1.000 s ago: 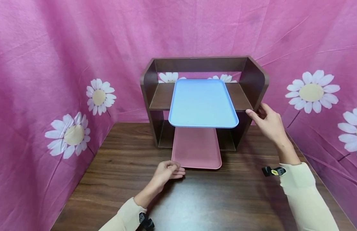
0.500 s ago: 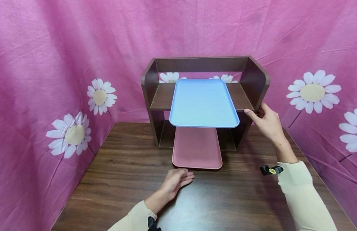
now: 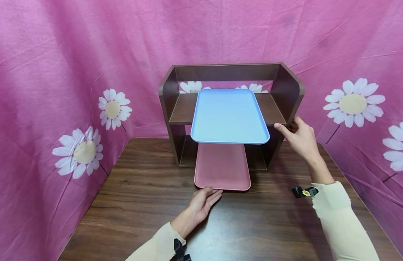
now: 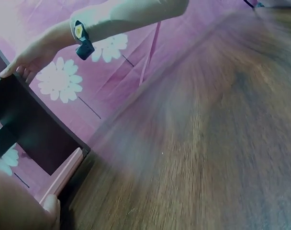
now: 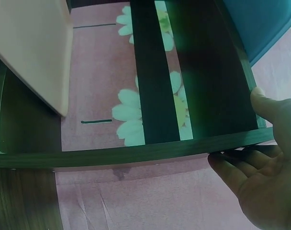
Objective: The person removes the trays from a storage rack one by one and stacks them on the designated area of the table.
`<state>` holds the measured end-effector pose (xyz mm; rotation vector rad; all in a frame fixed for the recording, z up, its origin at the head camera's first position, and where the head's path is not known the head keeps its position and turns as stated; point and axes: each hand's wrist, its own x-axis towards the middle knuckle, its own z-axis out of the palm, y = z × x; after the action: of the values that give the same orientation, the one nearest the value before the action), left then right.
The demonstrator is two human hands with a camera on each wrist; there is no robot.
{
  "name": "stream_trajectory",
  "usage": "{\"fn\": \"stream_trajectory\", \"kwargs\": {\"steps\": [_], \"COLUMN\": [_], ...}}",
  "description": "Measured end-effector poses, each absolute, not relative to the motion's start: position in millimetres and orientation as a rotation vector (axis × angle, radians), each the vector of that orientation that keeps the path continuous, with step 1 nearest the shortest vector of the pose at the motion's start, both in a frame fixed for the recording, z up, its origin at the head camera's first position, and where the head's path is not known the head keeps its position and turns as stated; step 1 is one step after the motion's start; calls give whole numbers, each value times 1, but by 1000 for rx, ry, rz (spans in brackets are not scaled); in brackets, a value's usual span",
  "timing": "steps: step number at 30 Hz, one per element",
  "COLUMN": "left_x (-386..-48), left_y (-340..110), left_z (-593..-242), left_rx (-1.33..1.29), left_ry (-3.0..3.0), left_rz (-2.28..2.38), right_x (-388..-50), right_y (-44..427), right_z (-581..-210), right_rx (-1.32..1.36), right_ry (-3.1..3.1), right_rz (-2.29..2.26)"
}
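In the head view a brown two-tier shelf (image 3: 223,69) stands at the back of the table. A light blue tray (image 3: 230,116) lies on its upper board and juts out over the front. Below, a pink tray (image 3: 222,168) sticks out of the lower compartment. My left hand (image 3: 201,203) touches the pink tray's front edge, its fingers fairly straight. My right hand (image 3: 300,139) grips the shelf's right side panel. In the right wrist view the thumb (image 5: 263,103) lies on the panel's inner side, with the fingers curled on the outside.
The wooden table (image 3: 139,181) extends in front and to both sides of the shelf. A pink curtain (image 3: 139,36) with white daisies hangs behind and along the sides.
My left hand has come off the pink tray's left front corner, moved right, and now touches the front edge nearer its middle. The right hand stays on the shelf; both trays look unmoved.
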<state>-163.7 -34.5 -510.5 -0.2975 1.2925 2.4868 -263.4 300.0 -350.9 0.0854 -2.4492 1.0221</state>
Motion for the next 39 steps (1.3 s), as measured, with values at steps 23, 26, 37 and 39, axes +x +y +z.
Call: {"fn": "stream_trajectory", "kwargs": {"steps": [23, 26, 37, 39], "left_x": [-174, -173, -173, -172], "left_y": [-24, -24, -27, -27], "left_z": [-503, -502, -499, -498], "left_rx": [-413, -416, -497, -521], "left_ry": [1021, 1018, 1042, 1031], "left_rz": [2799, 2815, 2855, 2869], "right_x": [-264, -263, -263, -263], "right_y": [296, 296, 296, 296], "right_z": [-353, -353, -353, -353], "right_rx": [66, 71, 61, 64], "right_ry": [-2400, -2392, -2391, -2391], "right_rz": [1047, 1063, 1067, 1070]}}
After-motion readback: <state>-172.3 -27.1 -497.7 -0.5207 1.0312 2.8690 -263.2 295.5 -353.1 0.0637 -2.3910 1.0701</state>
